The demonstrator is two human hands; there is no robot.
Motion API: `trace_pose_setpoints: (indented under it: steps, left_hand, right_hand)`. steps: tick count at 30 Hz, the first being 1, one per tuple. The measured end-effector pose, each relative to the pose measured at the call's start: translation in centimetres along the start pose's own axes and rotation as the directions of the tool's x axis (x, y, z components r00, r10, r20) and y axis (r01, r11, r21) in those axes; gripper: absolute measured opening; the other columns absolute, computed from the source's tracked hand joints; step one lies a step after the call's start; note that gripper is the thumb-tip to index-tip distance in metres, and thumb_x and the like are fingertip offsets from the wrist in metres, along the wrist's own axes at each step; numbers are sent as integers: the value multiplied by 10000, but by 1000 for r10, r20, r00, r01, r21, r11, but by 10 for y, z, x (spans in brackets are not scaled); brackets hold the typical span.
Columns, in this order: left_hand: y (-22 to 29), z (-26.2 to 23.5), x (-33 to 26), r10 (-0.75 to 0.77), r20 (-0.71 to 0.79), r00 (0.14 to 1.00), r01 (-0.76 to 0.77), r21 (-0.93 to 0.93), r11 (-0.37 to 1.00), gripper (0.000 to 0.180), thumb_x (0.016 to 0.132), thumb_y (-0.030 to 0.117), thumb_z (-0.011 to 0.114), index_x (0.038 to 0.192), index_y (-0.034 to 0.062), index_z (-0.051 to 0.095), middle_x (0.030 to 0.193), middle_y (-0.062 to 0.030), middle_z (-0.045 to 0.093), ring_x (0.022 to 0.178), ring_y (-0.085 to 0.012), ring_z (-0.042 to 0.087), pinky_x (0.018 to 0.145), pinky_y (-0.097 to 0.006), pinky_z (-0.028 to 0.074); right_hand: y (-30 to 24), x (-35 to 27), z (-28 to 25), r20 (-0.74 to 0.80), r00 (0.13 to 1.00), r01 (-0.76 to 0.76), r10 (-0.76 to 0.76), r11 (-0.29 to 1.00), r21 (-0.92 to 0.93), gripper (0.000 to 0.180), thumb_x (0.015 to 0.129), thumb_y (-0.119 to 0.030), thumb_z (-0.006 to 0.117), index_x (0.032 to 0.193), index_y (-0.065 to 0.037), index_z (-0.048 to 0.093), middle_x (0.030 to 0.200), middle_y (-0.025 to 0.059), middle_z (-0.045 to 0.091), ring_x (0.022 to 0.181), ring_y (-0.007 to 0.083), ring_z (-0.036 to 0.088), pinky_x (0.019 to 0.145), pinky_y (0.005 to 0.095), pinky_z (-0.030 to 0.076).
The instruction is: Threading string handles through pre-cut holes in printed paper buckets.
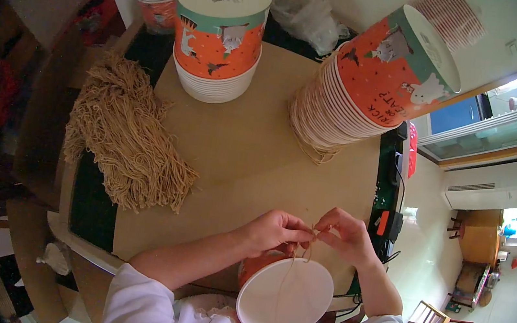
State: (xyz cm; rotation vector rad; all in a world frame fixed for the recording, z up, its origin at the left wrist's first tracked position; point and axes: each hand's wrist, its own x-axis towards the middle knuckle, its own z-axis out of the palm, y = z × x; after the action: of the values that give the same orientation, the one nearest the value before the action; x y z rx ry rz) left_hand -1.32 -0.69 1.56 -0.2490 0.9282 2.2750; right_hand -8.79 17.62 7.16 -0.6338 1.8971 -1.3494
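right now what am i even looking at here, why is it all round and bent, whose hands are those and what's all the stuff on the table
This is one picture from a wide fisheye camera worn on a person's head, looking down; that lens bends straight edges near the rim. The forearms coming in from below are the wearer's own. The left hand and right hand meet over a paper bucket, their fingers pinching a thin string that hangs across its white opening. On the cardboard-covered table lie a bundle of tan strings and two stacks of orange buckets, one upright and one leaning.
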Motion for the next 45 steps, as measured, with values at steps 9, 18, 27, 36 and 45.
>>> trace_pose_setpoints:
  steps: [9, 18, 27, 36, 45]
  left_hand:
    - [-2, 1, 2, 8, -2, 1000, -8, 33, 999, 143, 819, 113, 624, 918, 10, 637, 761, -40, 634, 555, -63, 525, 509, -194, 438]
    - [-6, 1, 1, 71, 60, 996, -79, 134, 988, 133, 798, 94, 642, 889, -2, 639, 755, -49, 640, 566, -74, 540, 511, -196, 438]
    - [-15, -14, 14, 44, -74, 996, -35, 120, 992, 122, 821, 119, 620, 895, 24, 640, 753, -31, 637, 572, -76, 560, 505, -207, 448]
    - [-19, -21, 19, 96, -70, 993, -88, 113, 990, 135, 837, 97, 598, 940, 10, 589, 795, -52, 634, 557, -93, 553, 499, -229, 461]
    - [-24, -25, 26, 92, -81, 992, -85, 87, 993, 207, 836, 105, 603, 1005, 29, 511, 816, -63, 621, 588, -107, 561, 490, -240, 462]
  right_hand:
    - [3, 1, 0, 19, 1000, 10, -10, 999, -34, 71, 812, 32, 570, 862, -15, 554, 859, 48, 544, 833, 138, 532, 758, 260, 428]
    - [3, 1, -3, -124, 992, 3, -8, 999, -45, 76, 821, 41, 551, 851, -27, 536, 847, 37, 539, 824, 131, 520, 757, 254, 420]
    - [9, -1, 3, -99, 992, 62, -82, 981, -186, 131, 750, 60, 625, 835, -13, 557, 825, 61, 563, 793, 167, 556, 713, 270, 451]
    - [24, 4, 12, 10, 924, 352, -383, 837, -419, 193, 677, 58, 699, 806, -36, 590, 805, 87, 570, 753, 222, 567, 658, 296, 462]
    - [26, 3, 4, 76, 876, 445, -476, 739, -506, 210, 662, -6, 704, 839, -81, 619, 849, 68, 571, 789, 245, 555, 667, 348, 441]
